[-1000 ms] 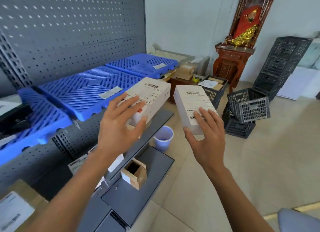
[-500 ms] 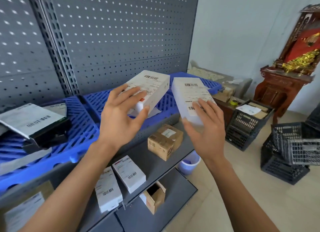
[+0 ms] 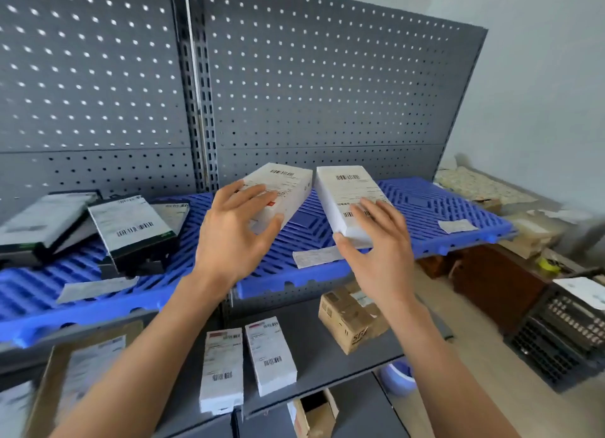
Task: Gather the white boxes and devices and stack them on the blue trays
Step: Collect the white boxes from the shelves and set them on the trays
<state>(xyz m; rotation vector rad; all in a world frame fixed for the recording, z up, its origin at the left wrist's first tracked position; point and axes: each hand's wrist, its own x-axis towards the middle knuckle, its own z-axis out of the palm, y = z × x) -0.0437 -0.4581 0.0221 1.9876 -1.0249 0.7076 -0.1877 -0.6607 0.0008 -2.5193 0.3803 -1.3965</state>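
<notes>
- The left hand [image 3: 234, 238] holds a flat white cardboard box with a barcode label [image 3: 278, 193], fingers spread on top, thumb curled under its near edge.
- The right hand [image 3: 379, 251] grips a second white labelled box [image 3: 347, 202] the same way, just right of the first.
- Both boxes hang tilted above the ribbed blue plastic trays [image 3: 422, 208] on the grey pegboard shelf.

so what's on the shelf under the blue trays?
Two white boxes lying side by side, a tilted brown carton and a flat cardboard parcel at left. The blue trays and forearms cover the shelf's back.
</notes>
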